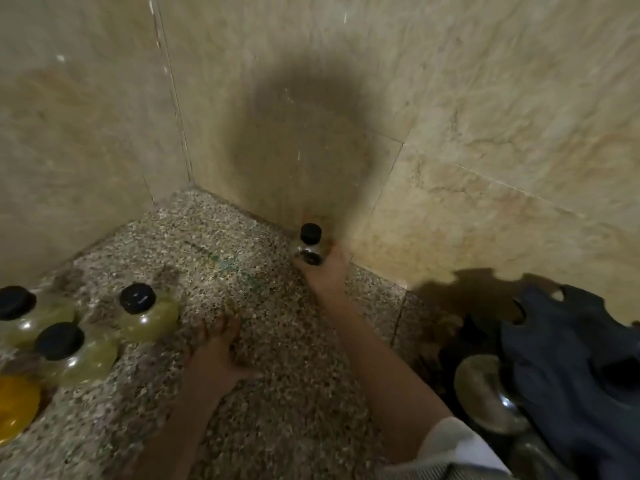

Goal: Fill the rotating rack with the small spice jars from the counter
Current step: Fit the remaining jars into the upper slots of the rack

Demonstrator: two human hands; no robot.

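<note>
Head view centres on a small spice jar [309, 247] with a black cap, standing far back on the speckled bench [284, 341] right against the tiled wall [450, 133]. The person's right hand [325, 271] reaches out to it, fingers curled around the glass from the right side, apparently closed on the jar, though blur hides how firmly. The long reach is probably because the jar sits deep in the corner. The left hand [216, 348] rests flat on the bench with fingers spread and nothing in it, likely bracing the body for the stretch. To the left stand 3 larger black-capped jars [145, 317] of yellowish contents, beside an orange one [15, 407]. At the right lies dark blue cloth [571, 375] over some rounded glass shapes. No rotating rack can be made out.
</note>
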